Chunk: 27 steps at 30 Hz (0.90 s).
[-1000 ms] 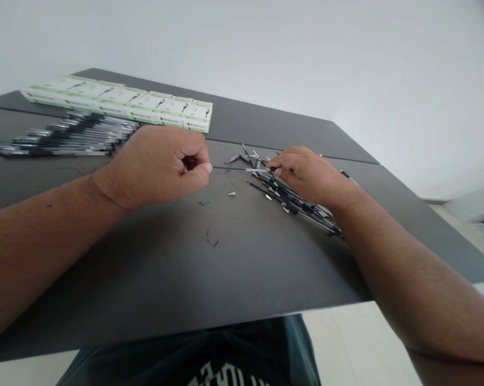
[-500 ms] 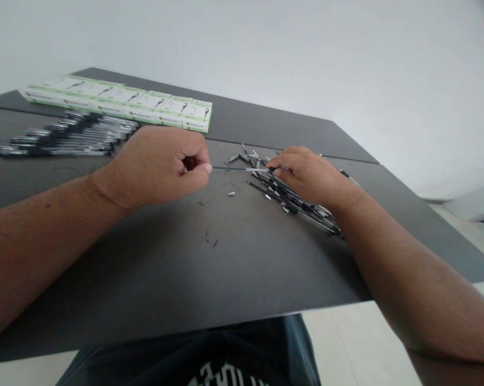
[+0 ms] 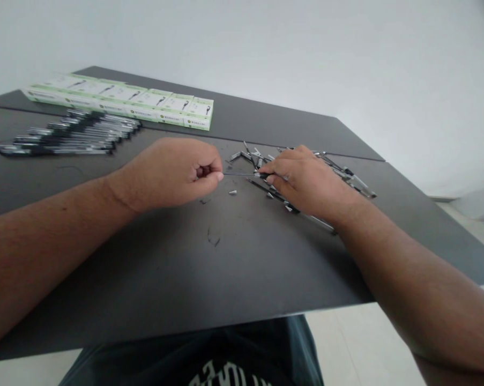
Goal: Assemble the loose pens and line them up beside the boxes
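My left hand (image 3: pixel 177 172) is closed, pinching one end of a thin dark pen refill (image 3: pixel 239 173) between thumb and forefinger. The refill runs level across to my right hand (image 3: pixel 306 182), whose fingertips are closed on a pen barrel with a black grip (image 3: pixel 263 175). The refill's far end meets the barrel there; how deep it sits inside I cannot tell. Most of the barrel is hidden by the right hand. Beneath and around that hand lies a loose pile of pen parts (image 3: pixel 326 223). A small silver cone tip (image 3: pixel 232 192) rests on the table between the hands.
Pens laid side by side (image 3: pixel 71 136) lie at the left on the dark grey table (image 3: pixel 177 279). Behind them stands a row of white and green boxes (image 3: pixel 145 110). Several caps and clear barrels (image 3: pixel 360 185) lie right of my right hand. Dark marks dot the tabletop.
My left hand has moved right and slightly down, my right hand a little left. Less of the refill shows between them. More loose barrels are visible beyond my right hand.
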Tool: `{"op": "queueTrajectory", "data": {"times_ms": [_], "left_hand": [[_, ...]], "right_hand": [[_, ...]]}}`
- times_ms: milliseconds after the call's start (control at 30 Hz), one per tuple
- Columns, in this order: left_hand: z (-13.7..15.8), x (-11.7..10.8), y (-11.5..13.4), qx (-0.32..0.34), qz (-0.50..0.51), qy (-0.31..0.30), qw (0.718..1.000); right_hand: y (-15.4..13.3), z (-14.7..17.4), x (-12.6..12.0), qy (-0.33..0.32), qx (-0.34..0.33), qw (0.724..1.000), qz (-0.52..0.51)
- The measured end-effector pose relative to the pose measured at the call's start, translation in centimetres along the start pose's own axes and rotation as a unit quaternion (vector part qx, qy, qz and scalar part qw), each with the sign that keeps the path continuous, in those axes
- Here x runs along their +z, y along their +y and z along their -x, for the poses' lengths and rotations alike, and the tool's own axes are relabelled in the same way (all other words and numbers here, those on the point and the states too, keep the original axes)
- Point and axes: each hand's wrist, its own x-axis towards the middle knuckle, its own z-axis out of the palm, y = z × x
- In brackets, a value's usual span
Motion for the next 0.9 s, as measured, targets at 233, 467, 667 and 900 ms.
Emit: {"op": "queueTrajectory", "data": {"times_ms": [233, 467, 667, 900], "left_hand": [[-0.2, 0.9, 1.2, 0.053, 0.013, -0.050, 0.997], [0.0, 1.0, 2.0, 0.076, 0.040, -0.073, 0.994], [0.2, 0.8, 2.0, 0.045, 0.038, -0.069, 0.996], [0.1, 0.8, 2.0, 0.063, 0.021, -0.075, 0.995]], "right_hand": [[-2.8, 0.1, 0.7, -0.014, -0.005, 0.998, -0.067], [-3.3, 0.2, 0.6, 0.016, 0.017, 0.992, -0.126], [-3.4, 0.1, 0.4, 0.017, 0.024, 0.991, -0.133], [-3.3, 0.1, 0.6, 0.001, -0.004, 0.993, -0.114]]}}
